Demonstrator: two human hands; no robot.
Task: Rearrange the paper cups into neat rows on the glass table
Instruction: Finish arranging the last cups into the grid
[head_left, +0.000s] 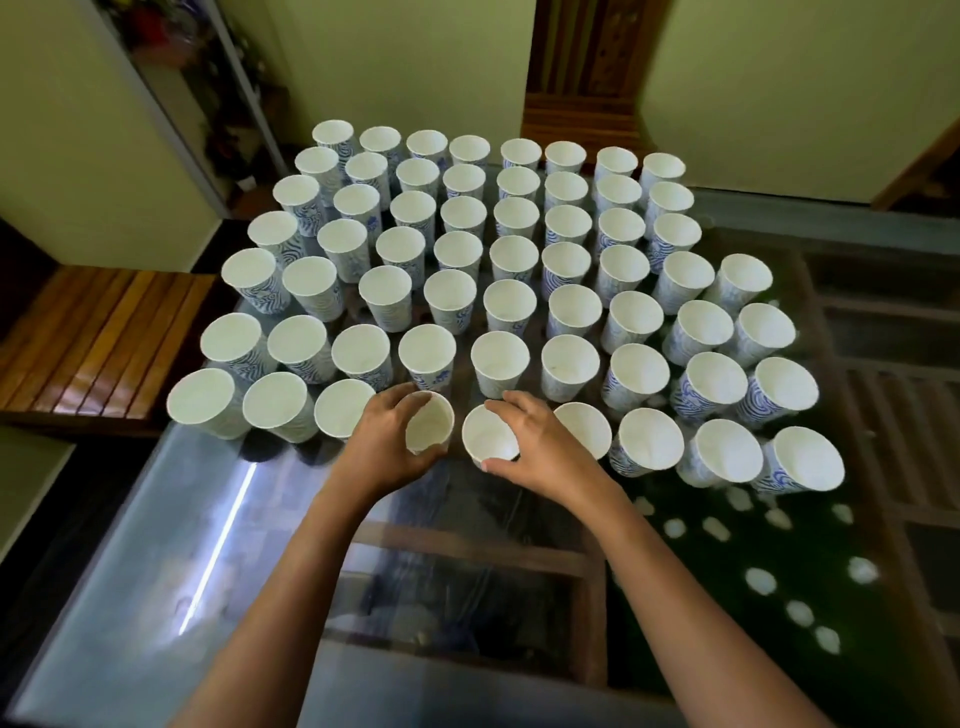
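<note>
The glass tabletop (156, 519) carries upright paper cups (509, 306) in rows from its far edge toward the near edge. In the nearest row, the left grip (384, 441) curls round one cup (429, 423). The right grip (540, 447) clasps the neighbouring cup (490, 434) just beside it.

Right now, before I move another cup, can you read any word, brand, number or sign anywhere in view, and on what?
No readable text anywhere in view.
On the paper cups: a blue swirl print only, no legible lettering.
On the shelf items: too blurred to read.
</note>
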